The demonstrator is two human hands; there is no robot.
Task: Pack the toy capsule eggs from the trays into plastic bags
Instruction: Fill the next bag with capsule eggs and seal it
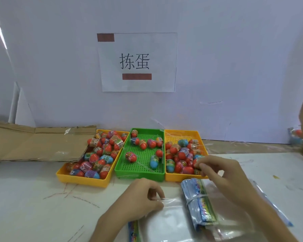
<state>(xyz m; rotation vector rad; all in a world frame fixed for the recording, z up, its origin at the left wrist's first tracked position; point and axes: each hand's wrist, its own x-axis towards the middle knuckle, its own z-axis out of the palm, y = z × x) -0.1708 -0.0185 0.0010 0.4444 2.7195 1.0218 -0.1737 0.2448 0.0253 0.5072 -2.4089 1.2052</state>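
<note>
Your right hand (217, 170) hides most of the egg (196, 162) it holds at the near end of the right yellow tray (173, 177), with its grip curled narrow around it. The clear bag (170, 219) is hard to trace and is cut off below. Your left hand (143, 194) lies on the worktop (42, 206), its grip pinching the bag's top edge.
</note>
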